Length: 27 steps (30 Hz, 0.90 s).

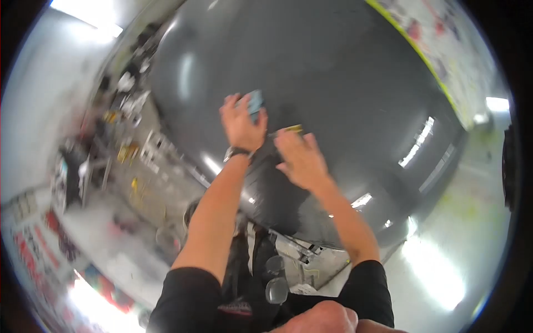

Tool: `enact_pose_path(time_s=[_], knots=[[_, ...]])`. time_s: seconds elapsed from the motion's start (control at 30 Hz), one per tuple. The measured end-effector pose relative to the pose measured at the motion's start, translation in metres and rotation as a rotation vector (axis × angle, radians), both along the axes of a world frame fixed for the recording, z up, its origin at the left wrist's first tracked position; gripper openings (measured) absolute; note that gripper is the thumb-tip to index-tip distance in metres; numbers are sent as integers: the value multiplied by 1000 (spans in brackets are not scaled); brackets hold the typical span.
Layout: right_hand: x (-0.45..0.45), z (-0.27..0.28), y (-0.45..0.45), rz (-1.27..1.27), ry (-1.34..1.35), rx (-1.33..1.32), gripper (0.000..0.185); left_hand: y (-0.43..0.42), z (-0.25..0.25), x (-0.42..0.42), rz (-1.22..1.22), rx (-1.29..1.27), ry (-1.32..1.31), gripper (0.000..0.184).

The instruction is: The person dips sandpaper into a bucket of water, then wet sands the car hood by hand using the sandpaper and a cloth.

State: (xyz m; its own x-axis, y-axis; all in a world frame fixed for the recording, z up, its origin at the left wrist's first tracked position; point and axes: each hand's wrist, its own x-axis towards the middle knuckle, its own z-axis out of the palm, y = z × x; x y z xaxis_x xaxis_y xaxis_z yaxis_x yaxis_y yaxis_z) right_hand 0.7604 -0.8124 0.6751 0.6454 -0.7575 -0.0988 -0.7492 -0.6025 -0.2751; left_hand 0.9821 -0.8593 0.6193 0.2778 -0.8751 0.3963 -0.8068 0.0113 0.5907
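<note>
Dark panel [355, 94] beneath, left hand [242, 126] touches blue cloth [256, 101], right hand [302, 159] yellow pad [295, 128].

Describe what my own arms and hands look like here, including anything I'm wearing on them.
Your left sleeve and right sleeve are black, short and plain as far as shows. A dark band, possibly a wristwatch, circles your left wrist. Your left hand and right hand are ungloved.

A dark band [239, 152] rings the left wrist [247, 144] — sleeves [187, 297] short, black
</note>
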Motion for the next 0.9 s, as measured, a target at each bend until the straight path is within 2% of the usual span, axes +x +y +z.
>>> enact_pose_path(time_s=[0.03, 0.07, 0.1, 0.13, 0.17, 0.23, 0.57, 0.77, 0.87, 0.9], knots=[[-8, 29, -26, -3, 50, 122, 69, 1, -1, 0, 12, -7, 25, 59], [-22, 26, -56, -87, 58, -284, 63, 1, -2, -1, 22, -23, 43, 59], [-41, 28, -104, -243, 95, -348, 57, 1, 1, -3, 56, -7, 5, 59], [-77, -4, -158, -407, 10, -463, 54, 0, 0, -3, 75, 1, -27, 58], [-106, -24, -207, -542, 61, -543, 57, -1, -1, -1, 85, -4, -23, 58], [-126, -43, -256, -620, 110, -536, 66, 0, -2, -2, 80, -9, 1, 59], [-114, -46, -255, -693, 107, -651, 64, -2, -3, -7, 74, -23, -49, 55], [-117, -54, -259, -662, -84, -751, 66, -8, -10, -1, 34, -64, -79, 57], [-89, -4, -222, -824, 168, -418, 61, -6, -13, -2, 17, -47, -68, 56], [-92, -16, -220, -815, 178, -522, 61, -6, -13, -3, 12, -47, -67, 56]])
